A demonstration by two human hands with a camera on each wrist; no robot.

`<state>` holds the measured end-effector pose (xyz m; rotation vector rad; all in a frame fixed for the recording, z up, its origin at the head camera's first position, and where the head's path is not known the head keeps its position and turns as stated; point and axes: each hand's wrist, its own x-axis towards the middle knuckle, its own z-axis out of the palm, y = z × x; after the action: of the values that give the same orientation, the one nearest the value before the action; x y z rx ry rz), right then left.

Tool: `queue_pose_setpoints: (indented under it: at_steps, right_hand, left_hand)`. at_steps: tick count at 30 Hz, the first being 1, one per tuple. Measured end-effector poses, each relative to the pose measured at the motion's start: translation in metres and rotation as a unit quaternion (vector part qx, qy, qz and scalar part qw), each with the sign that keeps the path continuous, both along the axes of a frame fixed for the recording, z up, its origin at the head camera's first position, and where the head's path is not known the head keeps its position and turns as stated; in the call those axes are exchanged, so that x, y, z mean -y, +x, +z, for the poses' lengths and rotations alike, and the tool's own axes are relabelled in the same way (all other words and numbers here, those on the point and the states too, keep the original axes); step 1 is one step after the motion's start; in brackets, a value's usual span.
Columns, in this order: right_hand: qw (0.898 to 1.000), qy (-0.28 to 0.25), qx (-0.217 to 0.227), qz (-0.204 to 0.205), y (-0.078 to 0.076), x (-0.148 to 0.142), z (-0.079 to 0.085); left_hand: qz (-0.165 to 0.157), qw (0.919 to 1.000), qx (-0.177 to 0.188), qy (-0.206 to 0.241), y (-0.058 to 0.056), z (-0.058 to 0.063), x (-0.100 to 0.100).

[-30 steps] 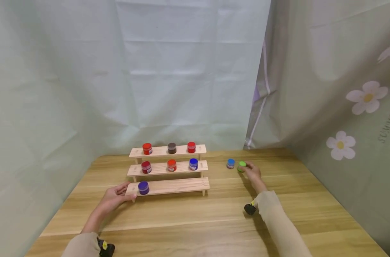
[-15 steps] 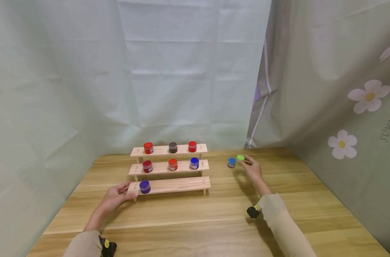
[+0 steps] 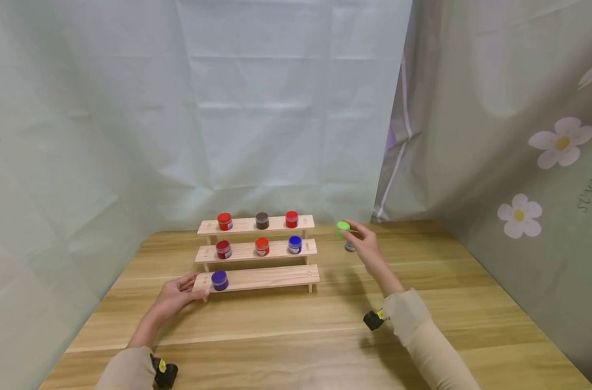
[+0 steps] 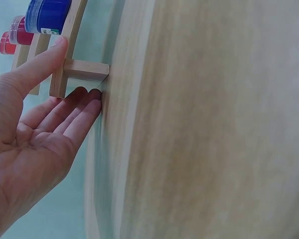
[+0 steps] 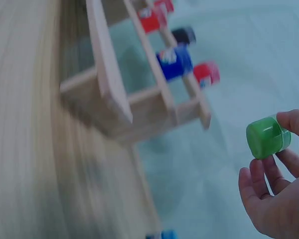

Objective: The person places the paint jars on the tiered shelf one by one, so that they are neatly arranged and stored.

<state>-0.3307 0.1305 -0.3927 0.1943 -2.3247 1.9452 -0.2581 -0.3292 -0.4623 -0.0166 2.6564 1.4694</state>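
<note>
A three-tier wooden stand [image 3: 271, 278] bears several small paint jars. At the left end of its lowest shelf, my left hand [image 3: 175, 297] holds the plank, thumb on the front edge and fingers behind it; a purple-blue jar [image 3: 220, 280] stands beside the thumb. In the left wrist view, the thumb [image 4: 45, 62] touches the shelf end just under that jar. My right hand [image 3: 366, 246] pinches a green paint jar [image 3: 342, 229] above the table, right of the stand. In the right wrist view the green jar [image 5: 265, 138] sits between thumb and fingertips.
A blue-lidded jar [image 3: 349, 247] stands on the table, partly hidden behind the right hand. Upper shelves carry red jars [image 3: 291, 219], a dark jar [image 3: 262, 220] and a blue jar [image 3: 295, 245]. Pale curtains [image 3: 276, 135] hang behind the wooden table [image 3: 276, 336].
My right hand has lifted the green jar off the table and carried it left toward the stand, past the blue-lidded jar. The left hand stays at the shelf end.
</note>
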Motion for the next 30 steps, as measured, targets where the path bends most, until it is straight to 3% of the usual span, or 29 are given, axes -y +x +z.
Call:
queue_pose_setpoints:
  at_steps: [6, 12, 19, 30]
  right_hand:
    - [0.999, -0.022, -0.015, 0.038, 0.009, 0.03, 0.011]
    - [0.996, -0.012, -0.011, 0.086, 0.018, 0.058, 0.01]
    - [0.99, 0.041, -0.005, 0.136, 0.025, 0.091, -0.005]
    - [0.978, 0.069, -0.032, 0.196, 0.029, 0.136, -0.035]
  left_hand:
    - [0.001, 1.0, 0.004, 0.005, -0.001, 0.001, 0.0]
    - [-0.003, 1.0, -0.004, 0.006, -0.002, 0.003, -0.003]
    - [-0.002, 1.0, 0.0, 0.007, -0.002, 0.001, -0.003]
    - [-0.001, 1.0, -0.004, 0.005, 0.001, 0.001, -0.002]
